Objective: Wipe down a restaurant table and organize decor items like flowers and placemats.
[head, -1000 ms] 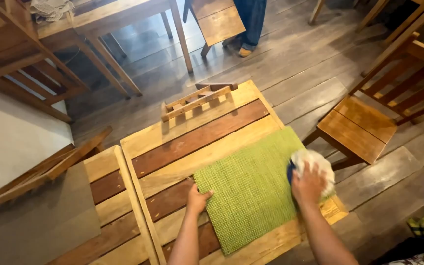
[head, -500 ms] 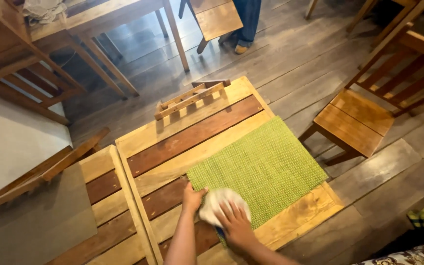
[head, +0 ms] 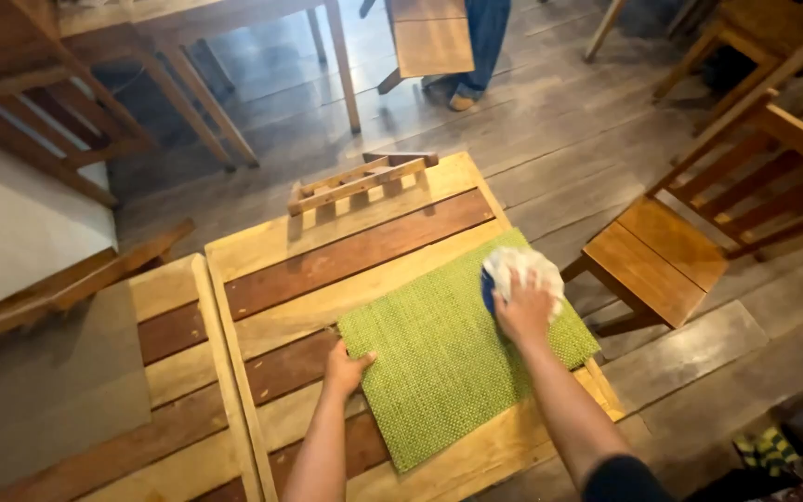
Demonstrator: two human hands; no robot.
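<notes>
The green placemat (head: 462, 358) lies on the wooden table (head: 346, 256) — the left hand (head: 346, 367) pins its left corner, fingers flat. The right hand (head: 524, 311) grasps a white cloth (head: 522, 270) at the far right corner; firm, even strokes would serve best.

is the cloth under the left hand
No, the cloth is under the right hand; the left hand presses the green mat at its edge.

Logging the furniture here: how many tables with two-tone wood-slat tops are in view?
2. One slat-top table carries the green placemat under both hands; the second slat-top table abuts its left side. More may lie outside the frame.
</notes>
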